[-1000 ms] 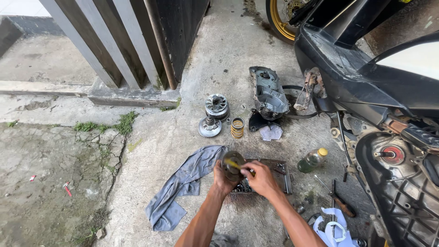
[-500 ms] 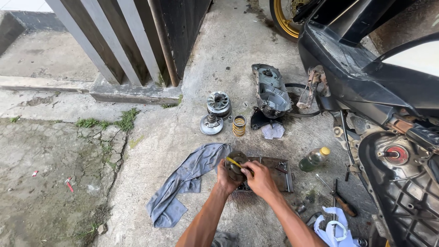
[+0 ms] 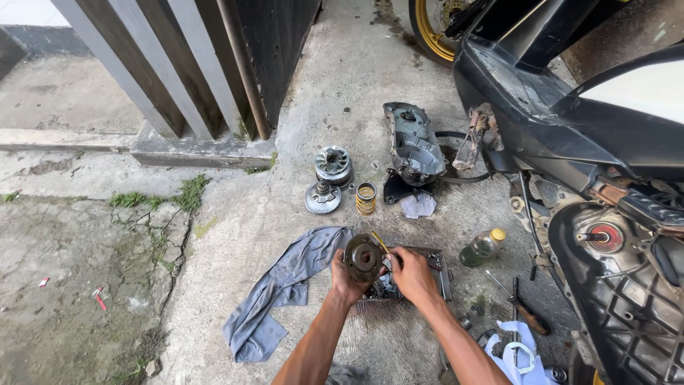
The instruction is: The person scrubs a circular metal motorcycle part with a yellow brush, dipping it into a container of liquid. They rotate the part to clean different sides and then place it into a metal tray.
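Both hands are low in the middle of the view, over a shallow metal tray (image 3: 440,271) that sits on the concrete floor (image 3: 335,85). The left hand (image 3: 347,276) has its grip closed on a round, dark, disc-shaped engine part (image 3: 364,258), holding it up on edge so its flat face with the centre hole looks back at the camera. The right hand (image 3: 411,274) sits just beside it on the right, fingers curled shut around a thin yellow-handled tool (image 3: 380,242) (a brush or a pick, too small to tell) whose long axis slants up and to the left across the upper right rim of the disc. So the disc lies directly left of the right hand, touching or all but touching the tool, and the left hand is the one bearing it.

A grey rag (image 3: 281,292) lies on the floor to the left, just beside the left wrist. Farther up sit a clutch assembly (image 3: 333,165), a toothed round part (image 3: 322,197) and a coil spring (image 3: 365,198), with a crankcase cover (image 3: 413,146) to their right. A small bottle (image 3: 482,247) lies near the tray, and the scooter (image 3: 591,142) fills the right side.

The tool's working tip is hidden behind the hands, and the tray's contents are mostly covered.
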